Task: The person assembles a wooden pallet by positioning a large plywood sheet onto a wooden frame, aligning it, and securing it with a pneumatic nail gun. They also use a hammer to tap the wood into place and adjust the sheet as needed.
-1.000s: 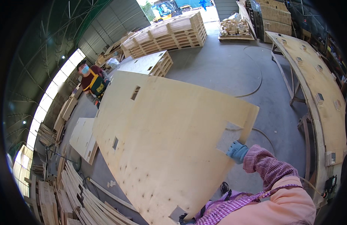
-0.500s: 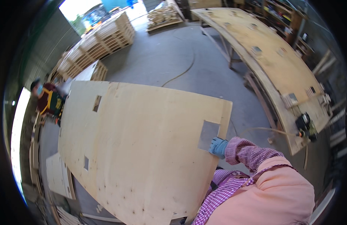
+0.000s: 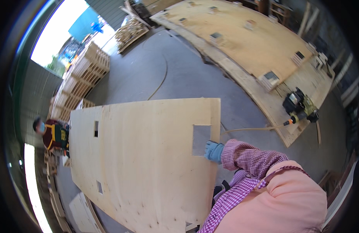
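A large pale plywood panel (image 3: 148, 155) with several rectangular cutouts fills the middle of the view. My right hand (image 3: 214, 151), in a blue-grey glove, comes in from the right in a checked sleeve. Its fingers curl through a big cutout (image 3: 201, 140) by the panel's near right edge and grip the strip of wood there. My left hand is out of view. At the panel's far left end stands a co-worker (image 3: 55, 134) in a dark shirt and mask; the co-worker's hands are hard to make out.
A long workbench (image 3: 241, 54) with small blocks on a wooden sheet runs along the upper right. On its near end lies a nail gun (image 3: 300, 105) with a hose (image 3: 249, 129). Stacked pallets (image 3: 82, 73) stand upper left; a white board (image 3: 84, 213) lies lower left.
The panel has turned slightly in view, its far right corner shifting left. The bench and nail gun now appear nearer and further left. My right hand keeps its hold at the cutout.
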`<state>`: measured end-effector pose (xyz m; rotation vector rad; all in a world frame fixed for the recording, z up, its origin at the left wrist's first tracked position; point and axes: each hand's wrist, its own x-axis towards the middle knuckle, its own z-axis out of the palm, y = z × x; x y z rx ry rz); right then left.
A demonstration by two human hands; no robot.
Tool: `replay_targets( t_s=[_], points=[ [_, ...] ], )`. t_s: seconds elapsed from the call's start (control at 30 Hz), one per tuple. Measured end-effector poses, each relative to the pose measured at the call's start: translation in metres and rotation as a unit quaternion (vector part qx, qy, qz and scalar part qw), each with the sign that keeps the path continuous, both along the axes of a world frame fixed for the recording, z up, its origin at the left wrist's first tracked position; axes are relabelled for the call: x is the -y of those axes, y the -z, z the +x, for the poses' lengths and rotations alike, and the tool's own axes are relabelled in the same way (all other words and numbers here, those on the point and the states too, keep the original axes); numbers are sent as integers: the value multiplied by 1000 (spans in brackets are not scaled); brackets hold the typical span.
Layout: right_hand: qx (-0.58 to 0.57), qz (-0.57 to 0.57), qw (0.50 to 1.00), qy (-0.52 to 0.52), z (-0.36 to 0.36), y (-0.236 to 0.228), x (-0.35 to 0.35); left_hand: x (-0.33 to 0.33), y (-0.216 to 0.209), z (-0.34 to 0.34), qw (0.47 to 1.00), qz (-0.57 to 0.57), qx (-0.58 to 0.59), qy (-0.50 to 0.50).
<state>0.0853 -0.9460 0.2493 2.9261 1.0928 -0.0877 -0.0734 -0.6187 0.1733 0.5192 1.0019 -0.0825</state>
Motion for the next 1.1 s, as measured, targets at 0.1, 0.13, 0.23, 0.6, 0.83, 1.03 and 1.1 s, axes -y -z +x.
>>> replay_targets(
  t_s=[0.1,0.13,0.23,0.6,0.83,1.03,1.1],
  points=[
    [-10,-41,999,-11,-8,-10,38,42,-3,-4,1000,11,-12,27],
    [-11,-49,999,-7,-10,-17,52,55,-4,-5,999,14,-12,35],
    [-2,-71,997,21,-14,-30,95,87,-10,-13,998,16,-21,53],
    [68,-34,994,72,-59,-56,189,99,3,-62,999,-21,-34,29],
    [-57,-97,989,94,-87,-106,217,89,12,-121,996,-26,-9,-88],
    [-178,-130,974,56,-113,-115,249,69,22,-190,982,16,46,-181],
    [-194,-113,973,58,-129,-119,258,60,20,-204,976,32,66,-207]
  ],
)
